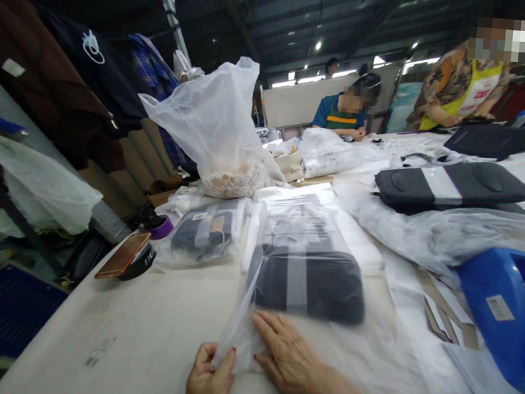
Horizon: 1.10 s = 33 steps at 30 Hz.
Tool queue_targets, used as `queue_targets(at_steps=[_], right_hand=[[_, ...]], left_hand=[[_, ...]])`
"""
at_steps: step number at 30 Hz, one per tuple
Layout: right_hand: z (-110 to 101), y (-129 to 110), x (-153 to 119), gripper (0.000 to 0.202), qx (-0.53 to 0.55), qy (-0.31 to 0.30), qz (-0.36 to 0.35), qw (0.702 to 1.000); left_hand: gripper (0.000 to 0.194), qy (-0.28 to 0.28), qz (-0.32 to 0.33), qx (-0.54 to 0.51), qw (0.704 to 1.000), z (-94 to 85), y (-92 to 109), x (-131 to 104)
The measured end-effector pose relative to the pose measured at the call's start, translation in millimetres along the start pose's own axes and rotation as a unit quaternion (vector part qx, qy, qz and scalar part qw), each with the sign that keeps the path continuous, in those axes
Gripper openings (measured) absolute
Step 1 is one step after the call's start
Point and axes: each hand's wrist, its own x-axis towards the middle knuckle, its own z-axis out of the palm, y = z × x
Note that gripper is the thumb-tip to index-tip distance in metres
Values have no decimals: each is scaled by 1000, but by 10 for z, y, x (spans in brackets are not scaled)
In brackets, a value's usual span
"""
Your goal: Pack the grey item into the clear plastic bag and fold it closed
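Observation:
A dark case (332,286) with a pale band around it lies inside a clear plastic bag (306,225) with printed text, in the middle of the table. My left hand (213,376) pinches the near left corner of the bag between thumb and fingers. Just to its right, my right hand (292,359) lies on the bag's near end with its fingers stretched out, close to the case's near edge. Left of the bagged case is another bagged dark case (204,229) with a label and a band.
A phone (123,256) rests on a black roll beside purple tape (161,227). Behind stands a tall clear bag (232,127). Stacked black cases (456,184) and a blue holder (505,310) are right. Two people work across the table, another farther back.

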Motion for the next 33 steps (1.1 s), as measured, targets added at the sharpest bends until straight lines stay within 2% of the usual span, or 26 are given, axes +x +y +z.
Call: queue_targets(at_steps=[2, 4, 6, 8, 10, 14, 16, 19, 21, 23, 25, 27, 30, 33], right_hand=[[9, -19, 27, 59, 2, 13, 17, 1000], [7, -58, 40, 51, -17, 22, 6, 1000], [3, -105, 26, 40, -41, 22, -25, 999], [4, -139, -14, 34, -53, 20, -47, 997], [22, -144, -62, 41, -52, 22, -57, 997], [159, -75, -78, 66, -40, 33, -93, 994], [280, -32, -27, 66, -38, 53, -123, 990], [470, -7, 69, 47, -45, 50, -183, 981], [549, -26, 95, 33, -36, 34, -197, 979], [553, -59, 75, 31, -20, 37, -178, 983], [470, -84, 24, 37, -12, 57, -154, 986], [316, -81, -29, 38, -12, 73, -136, 988], [54, -23, -78, 32, -28, 85, -118, 989], [-69, 36, -99, 28, -50, 71, -100, 991]], left_hand=[[47, -8, 14, 24, 1000, -22, 6, 29], [48, -13, 96, 93, 991, -42, 25, 64], [52, -23, 205, 194, 959, -66, 41, 114], [48, -51, 280, 280, 917, -98, 37, 170], [40, -96, 319, 329, 884, -131, 6, 217], [39, -172, 390, 383, 819, -147, -63, 263], [43, -210, 458, 408, 762, -109, -37, 274], [52, -265, 591, 440, 622, -17, 95, 303], [54, -281, 652, 462, 532, 36, 191, 332], [50, -287, 679, 490, 466, 65, 236, 359], [45, -283, 694, 513, 419, 69, 200, 371], [44, -265, 708, 521, 396, 52, 104, 361], [44, -251, 720, 510, 398, -5, -14, 320], [47, -290, 740, 470, 385, -88, 73, 323]])
